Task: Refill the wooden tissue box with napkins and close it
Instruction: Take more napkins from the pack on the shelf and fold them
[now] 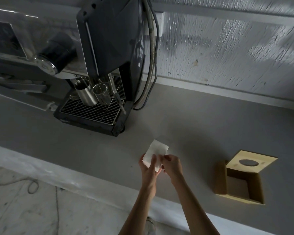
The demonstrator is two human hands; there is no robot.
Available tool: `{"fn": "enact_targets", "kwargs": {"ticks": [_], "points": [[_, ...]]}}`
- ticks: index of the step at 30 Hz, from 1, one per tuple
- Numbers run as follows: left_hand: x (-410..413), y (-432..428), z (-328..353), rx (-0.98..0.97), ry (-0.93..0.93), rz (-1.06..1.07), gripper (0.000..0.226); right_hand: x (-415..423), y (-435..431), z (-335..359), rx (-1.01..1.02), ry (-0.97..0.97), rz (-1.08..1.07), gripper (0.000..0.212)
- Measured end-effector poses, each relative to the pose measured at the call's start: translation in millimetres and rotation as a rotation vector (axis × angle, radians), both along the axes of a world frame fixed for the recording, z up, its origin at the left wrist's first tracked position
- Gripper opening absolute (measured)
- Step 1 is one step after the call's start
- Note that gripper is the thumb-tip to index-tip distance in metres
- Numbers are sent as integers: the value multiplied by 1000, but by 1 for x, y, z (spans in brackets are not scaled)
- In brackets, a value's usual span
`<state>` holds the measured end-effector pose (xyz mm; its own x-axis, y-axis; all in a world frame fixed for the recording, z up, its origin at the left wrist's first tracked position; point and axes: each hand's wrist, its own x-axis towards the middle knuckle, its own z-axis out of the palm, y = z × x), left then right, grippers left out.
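Both bare forearms reach forward from the lower edge of the view and converge, wrists close together. The left hand (148, 167) is cupped palm-inward, its thumb across the front of a white folded paper napkin (155, 154). The right hand (172, 165) curls beside it, fingers (165, 157) pinching the napkin's near edge.
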<state>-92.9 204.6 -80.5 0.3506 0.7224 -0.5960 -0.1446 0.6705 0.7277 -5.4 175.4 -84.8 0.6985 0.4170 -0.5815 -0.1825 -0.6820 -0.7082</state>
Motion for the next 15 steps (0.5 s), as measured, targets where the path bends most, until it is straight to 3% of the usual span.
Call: {"fn": "enact_targets", "kwargs": {"ticks": [5, 8, 9, 12, 15], "points": [[-8, 7, 0, 194, 172, -155, 44, 9, -12, 4, -24, -153, 60, 31], [-25, 12, 19, 368, 206, -345, 75, 9, -34, 9, 116, -224, 156, 46], [-30, 12, 26, 427, 210, -431, 82, 8, -45, 11, 175, -202, 179, 52], [-44, 1, 47, 542, 221, -670, 77, 5, -89, 17, 308, -151, 295, 67], [-41, -29, 63, 543, 207, -861, 75, 9, -143, 28, 346, -40, 402, 81]]}}
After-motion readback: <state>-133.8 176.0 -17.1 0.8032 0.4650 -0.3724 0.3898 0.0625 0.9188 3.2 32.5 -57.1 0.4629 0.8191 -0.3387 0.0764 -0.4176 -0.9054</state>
